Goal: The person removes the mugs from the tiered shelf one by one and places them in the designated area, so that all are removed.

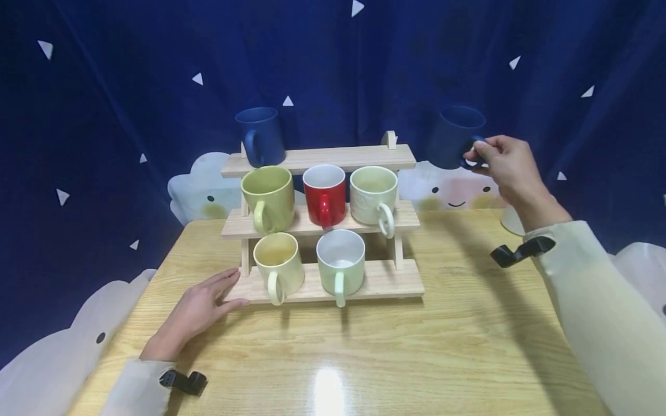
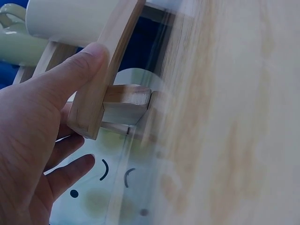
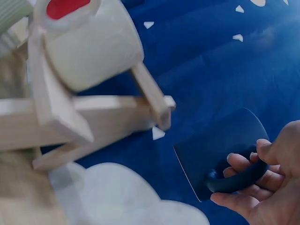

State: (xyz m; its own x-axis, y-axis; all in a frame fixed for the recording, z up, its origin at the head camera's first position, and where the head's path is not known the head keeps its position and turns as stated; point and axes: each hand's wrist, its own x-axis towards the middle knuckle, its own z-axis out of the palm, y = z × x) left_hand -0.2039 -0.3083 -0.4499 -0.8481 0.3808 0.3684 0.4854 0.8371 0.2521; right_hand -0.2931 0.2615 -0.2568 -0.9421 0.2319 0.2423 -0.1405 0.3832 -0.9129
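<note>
My right hand (image 1: 512, 164) pinches the handle of a dark blue mug (image 1: 452, 136), held in the air right of the wooden rack (image 1: 354, 157). In the right wrist view, that mug (image 3: 220, 152) is tilted, with the fingers around its handle. My left hand (image 1: 200, 309) holds the left end of the rack's bottom board, thumb at the front edge; in the left wrist view the thumb lies on the board (image 2: 89, 110). Another dark blue mug (image 1: 265, 138) stands on the top shelf's left. Yellow-green (image 1: 276, 196), red (image 1: 333, 199) and pale green (image 1: 366, 199) mugs fill the middle shelf.
On the bottom shelf stand a pale yellow mug (image 1: 286, 268) and a mint mug (image 1: 343, 268). A white object (image 1: 512, 221) on the table (image 1: 442, 346) is partly hidden behind my right wrist. A dark blue curtain (image 1: 322, 52) hangs behind the rack.
</note>
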